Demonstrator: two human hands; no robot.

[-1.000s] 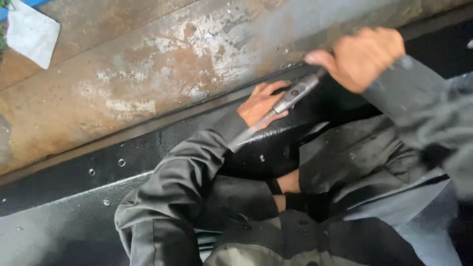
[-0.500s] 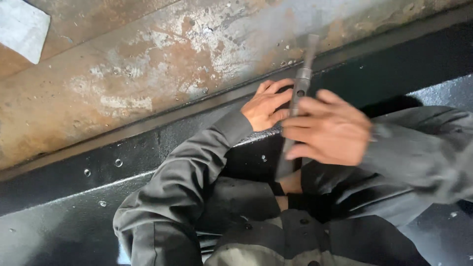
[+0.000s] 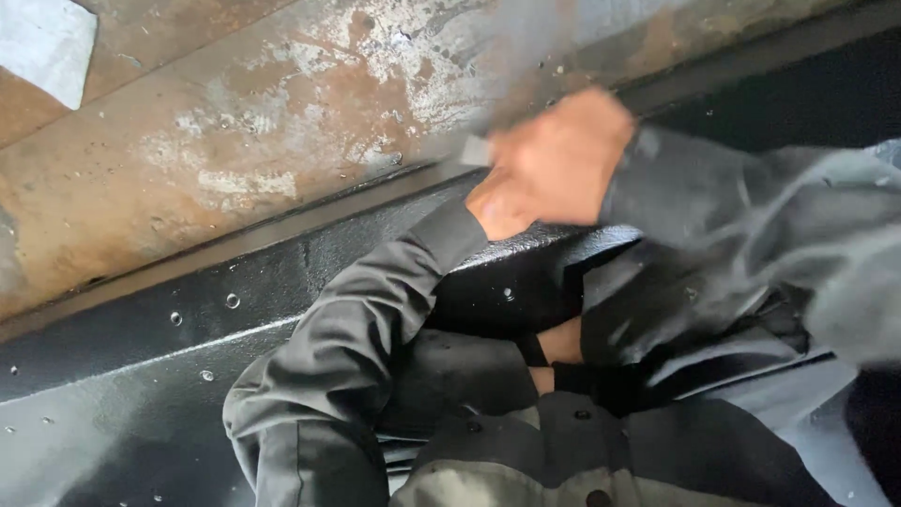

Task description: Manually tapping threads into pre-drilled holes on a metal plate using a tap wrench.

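Observation:
My right hand (image 3: 563, 155), blurred by motion, is closed around a grey metal tool (image 3: 474, 150) of which only a short stub shows at the fist's left side. Just below it, my left hand (image 3: 496, 211) rests at the top edge of a black painted metal beam (image 3: 282, 282), mostly hidden behind the right fist, so its fingers cannot be made out. Both arms wear dark grey sleeves. The hands meet where the black beam joins a rusty metal surface (image 3: 282, 141).
A pale grey-white sheet (image 3: 42, 42) lies at the top left on the rusty surface. Small bolt heads (image 3: 230, 300) dot the black beam. My grey work jacket (image 3: 563, 441) fills the lower middle.
My right hand, with the tool, swung up to the right, came down over the left hand, and now sits blurred right above it. The left hand has stayed at the beam's edge.

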